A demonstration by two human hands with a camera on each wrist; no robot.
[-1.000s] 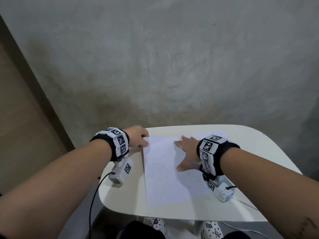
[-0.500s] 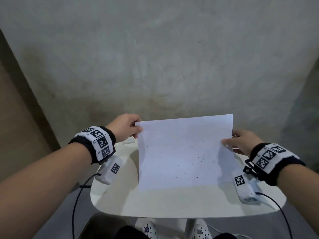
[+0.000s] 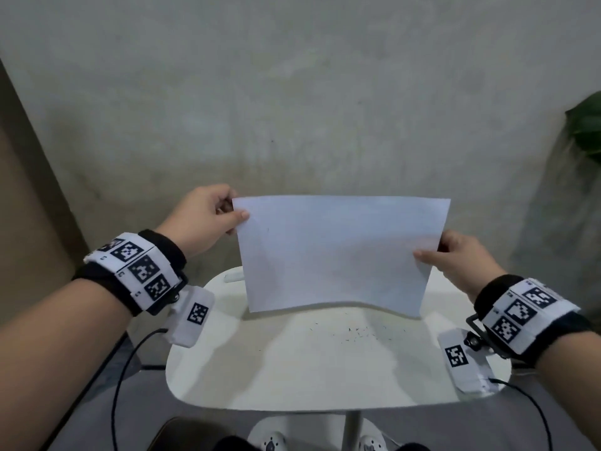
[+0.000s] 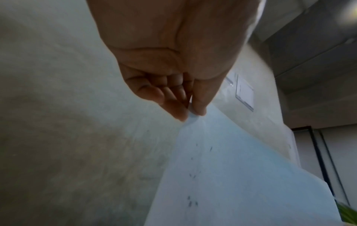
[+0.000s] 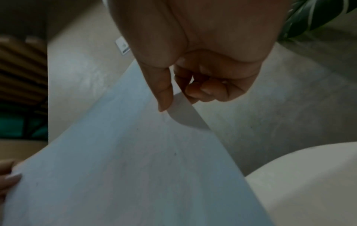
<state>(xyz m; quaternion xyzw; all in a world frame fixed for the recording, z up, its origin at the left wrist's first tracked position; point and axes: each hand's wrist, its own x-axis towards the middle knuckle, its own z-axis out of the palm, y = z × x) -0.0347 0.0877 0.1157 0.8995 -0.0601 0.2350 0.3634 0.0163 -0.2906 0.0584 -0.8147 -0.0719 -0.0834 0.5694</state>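
A white sheet of paper (image 3: 338,252) hangs upright in the air above the small white table (image 3: 309,369). My left hand (image 3: 208,219) pinches its upper left corner between thumb and fingers. My right hand (image 3: 455,255) pinches the right edge lower down. In the left wrist view the paper (image 4: 241,175) carries small dark specks, and my left hand (image 4: 190,113) pinches its corner. The right wrist view shows the thumb of my right hand (image 5: 173,99) lying on the paper (image 5: 135,168), with the fingers curled behind the sheet.
Tiny dark crumbs (image 3: 357,332) lie scattered on the table under the paper. A small white object (image 3: 232,277) lies at the table's far edge. A grey wall stands close behind, with green plant leaves (image 3: 585,131) at the right. Cables hang from both wrist units.
The paper lay flat on the table under my right palm; both hands have lifted it and tipped it upright. Dark crumbs now lie on the tabletop.
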